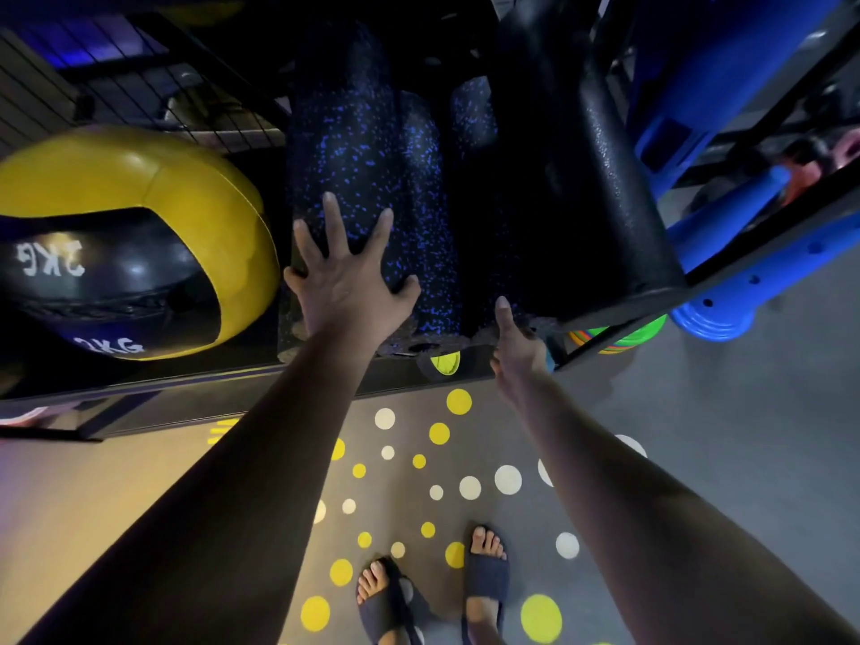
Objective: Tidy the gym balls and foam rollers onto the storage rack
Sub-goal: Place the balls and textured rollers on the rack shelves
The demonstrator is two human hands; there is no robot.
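Two bare arms reach up from the bottom of the frame to a dark rack (153, 388) that fills the upper half. The left hand (346, 277) lies flat, fingers spread wide and straight, on a speckled roller (367, 146). This roller is black foam flecked with blue and runs from the centre of the frame toward the top. The palm presses near the roller's near end, and the thumb sits on its right side. The right hand (516, 351) is at lower centre right, against the rack's front edge just below the roller ends. Its thumb points up, its fingers are hidden, and whether it grips anything cannot be told. To the right of the speckled roller lies a black roller (605, 179) with a pebbled surface, its near end at the rack's corner. At the left of the frame a yellow and black ball (153, 179) marked with a weight in KG rests on the rack, just beside the speckled roller. Blue rollers (726, 62) fill the upper right behind black rails. Green and orange discs (637, 337) show under the rack's right corner. Below is a grey floor (744, 435) scattered with yellow and white dots (458, 401), and two feet in dark slides (486, 574) stand at bottom centre.
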